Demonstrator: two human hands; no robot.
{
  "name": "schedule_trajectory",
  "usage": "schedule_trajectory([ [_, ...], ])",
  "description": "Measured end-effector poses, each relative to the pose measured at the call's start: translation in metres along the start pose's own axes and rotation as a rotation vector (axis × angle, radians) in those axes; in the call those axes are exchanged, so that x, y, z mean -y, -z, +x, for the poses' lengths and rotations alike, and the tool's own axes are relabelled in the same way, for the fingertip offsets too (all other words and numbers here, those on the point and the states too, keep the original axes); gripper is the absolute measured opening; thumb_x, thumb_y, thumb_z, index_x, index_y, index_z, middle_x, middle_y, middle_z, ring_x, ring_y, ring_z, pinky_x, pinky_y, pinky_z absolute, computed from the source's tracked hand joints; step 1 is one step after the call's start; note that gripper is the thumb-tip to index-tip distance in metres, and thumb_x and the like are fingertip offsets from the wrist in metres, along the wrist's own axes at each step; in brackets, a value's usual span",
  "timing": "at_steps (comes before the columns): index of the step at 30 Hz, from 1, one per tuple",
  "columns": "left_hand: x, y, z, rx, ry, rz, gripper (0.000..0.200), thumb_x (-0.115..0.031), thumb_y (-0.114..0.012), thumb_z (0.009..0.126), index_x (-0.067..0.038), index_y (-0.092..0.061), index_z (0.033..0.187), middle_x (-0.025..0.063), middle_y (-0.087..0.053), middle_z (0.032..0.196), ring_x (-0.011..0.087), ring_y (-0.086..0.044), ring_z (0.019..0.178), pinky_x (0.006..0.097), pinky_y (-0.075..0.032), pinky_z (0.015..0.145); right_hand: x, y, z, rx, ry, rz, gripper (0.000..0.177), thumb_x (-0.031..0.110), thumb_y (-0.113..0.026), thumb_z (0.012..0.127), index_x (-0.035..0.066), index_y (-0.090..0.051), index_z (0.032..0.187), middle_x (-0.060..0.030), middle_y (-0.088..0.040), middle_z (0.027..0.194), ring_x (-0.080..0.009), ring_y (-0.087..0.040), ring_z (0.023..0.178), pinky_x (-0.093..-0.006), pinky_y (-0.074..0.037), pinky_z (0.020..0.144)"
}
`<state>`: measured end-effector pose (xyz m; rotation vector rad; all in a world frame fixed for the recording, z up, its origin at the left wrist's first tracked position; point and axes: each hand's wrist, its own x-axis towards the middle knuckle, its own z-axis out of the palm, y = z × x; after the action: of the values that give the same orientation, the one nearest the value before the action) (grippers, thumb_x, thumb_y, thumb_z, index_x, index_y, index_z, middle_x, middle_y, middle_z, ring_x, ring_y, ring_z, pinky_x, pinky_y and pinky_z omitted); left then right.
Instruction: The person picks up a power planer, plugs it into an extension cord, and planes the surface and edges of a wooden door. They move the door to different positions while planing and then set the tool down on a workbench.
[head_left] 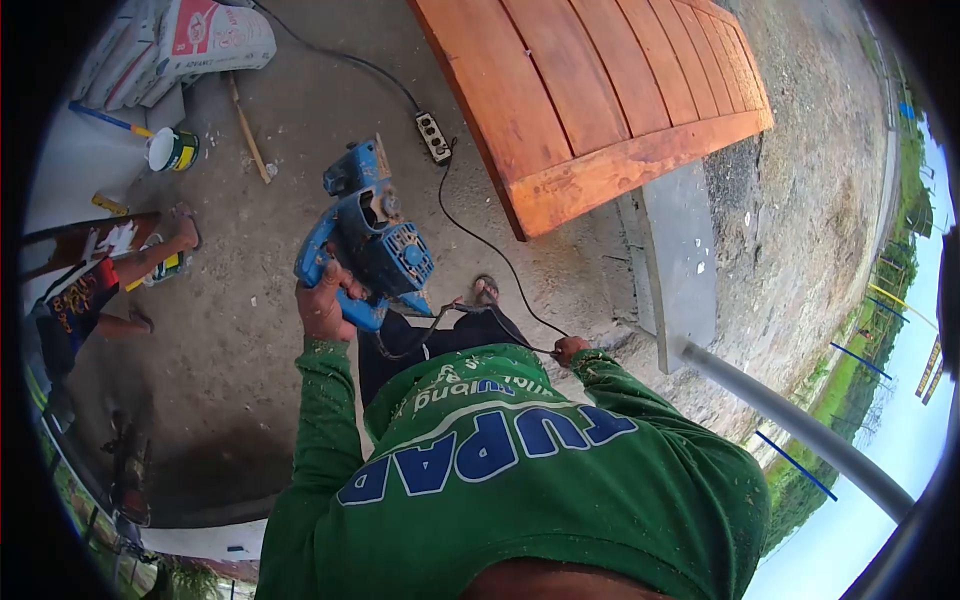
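My left hand [328,303] is wrapped around the rear handle of a blue electric planer [385,235], held in front of me above the concrete floor. Dust covers the planer's body. Its black power cord [497,250] loops past my waist toward my right side. On that side my right hand [571,349] is closed around the cord, its fingers partly hidden. The cord runs on to a white power strip [433,138] lying on the floor.
An orange-brown slatted wooden panel [600,90] rests at upper right near a concrete block [680,260]. Another person's leg [150,262] is at left, near a paint bucket [173,150]. Stacked sacks [215,40], a wooden stick [250,130] and a grey pole [800,430] also show.
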<state>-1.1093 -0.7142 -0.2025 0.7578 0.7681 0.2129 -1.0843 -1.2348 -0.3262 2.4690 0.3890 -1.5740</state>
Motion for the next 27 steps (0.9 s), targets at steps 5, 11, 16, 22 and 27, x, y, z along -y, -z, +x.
schedule_trajectory([
  [5,0.109,-0.05,-0.057,0.032,0.034,-0.285,0.031,-0.028,-0.072,0.079,-0.009,-0.053,0.095,0.0008,-0.046,0.065,0.0153,-0.048,0.056,0.0326,-0.042,0.052,-0.081,-0.022,0.014,0.235,0.017,-0.224,0.025,0.037,-0.057,0.077,0.018,-0.066,0.091,-0.009,-0.066,0.092,-0.0315,-0.059,0.1,-0.0561,-0.034,0.088],
  [11,0.187,-0.068,-0.112,0.162,-0.084,-0.142,0.027,-0.029,-0.07,0.081,-0.008,-0.054,0.088,0.0027,-0.05,0.066,0.0158,-0.051,0.056,0.0326,-0.043,0.049,-0.107,-0.002,-0.032,0.294,0.012,-0.382,0.021,0.029,-0.056,0.077,0.017,-0.066,0.09,-0.0103,-0.066,0.091,-0.0321,-0.06,0.096,-0.0541,-0.032,0.088],
  [16,0.217,-0.071,-0.13,0.172,-0.144,-0.095,0.027,-0.029,-0.068,0.083,-0.005,-0.056,0.089,0.0031,-0.052,0.066,0.0152,-0.051,0.055,0.0323,-0.043,0.05,-0.153,-0.03,-0.044,0.213,0.039,-0.452,0.025,0.029,-0.052,0.077,0.017,-0.067,0.094,-0.012,-0.065,0.098,-0.0315,-0.057,0.104,-0.0581,-0.029,0.093],
  [22,0.293,-0.063,-0.119,0.102,0.134,-0.483,0.02,-0.02,-0.066,0.083,-0.004,-0.058,0.092,0.0035,-0.053,0.066,0.0149,-0.051,0.054,0.0315,-0.043,0.051,-0.162,-0.02,-0.05,0.268,0.002,-0.486,0.027,0.033,-0.051,0.079,0.018,-0.067,0.095,-0.0094,-0.065,0.098,-0.0297,-0.057,0.103,-0.0587,-0.025,0.094],
  [27,0.305,-0.072,-0.101,0.127,0.047,-0.501,0.014,-0.013,-0.064,0.08,-0.004,-0.058,0.089,0.0043,-0.053,0.065,0.0153,-0.05,0.054,0.0312,-0.043,0.051,-0.176,-0.012,-0.049,0.213,0.024,-0.485,0.027,0.036,-0.051,0.081,0.019,-0.067,0.095,-0.0071,-0.065,0.097,-0.0279,-0.057,0.1,-0.0535,-0.027,0.091],
])
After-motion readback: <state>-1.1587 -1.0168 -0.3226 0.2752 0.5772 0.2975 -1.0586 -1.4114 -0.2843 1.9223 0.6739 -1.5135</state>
